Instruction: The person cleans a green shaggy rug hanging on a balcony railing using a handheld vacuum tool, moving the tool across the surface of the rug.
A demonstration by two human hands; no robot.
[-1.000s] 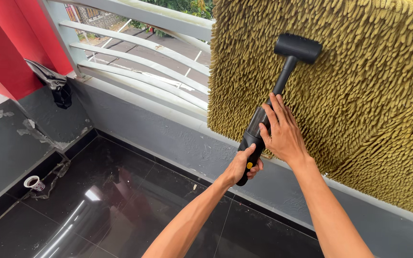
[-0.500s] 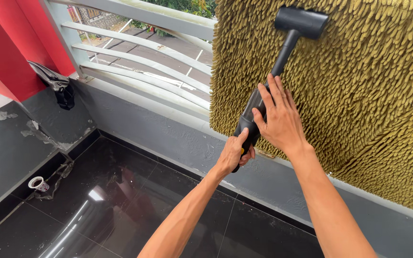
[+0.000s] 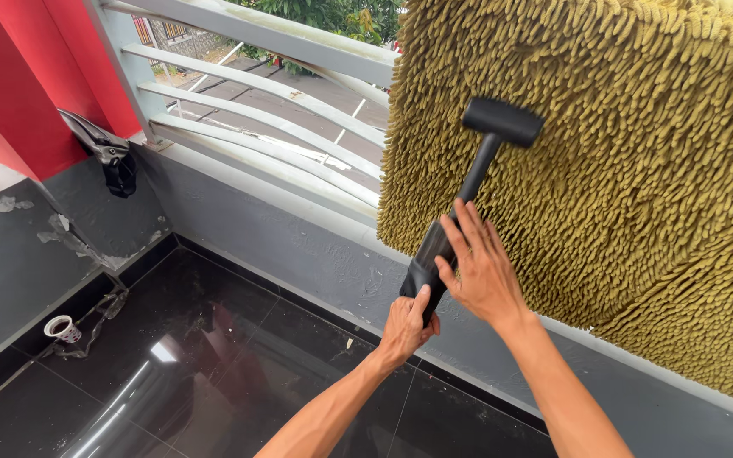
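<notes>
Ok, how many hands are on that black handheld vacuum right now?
2. The left hand grips the bottom end of the black handheld vacuum; the right hand wraps its body just above, nozzle head against the shaggy yellow-green mat.

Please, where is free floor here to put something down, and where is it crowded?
The dark tiled floor is bare between the grey low wall and the paper cup by the left ledge. It is crowded at the shaggy rug, where both hands grip the handheld vacuum.
</notes>
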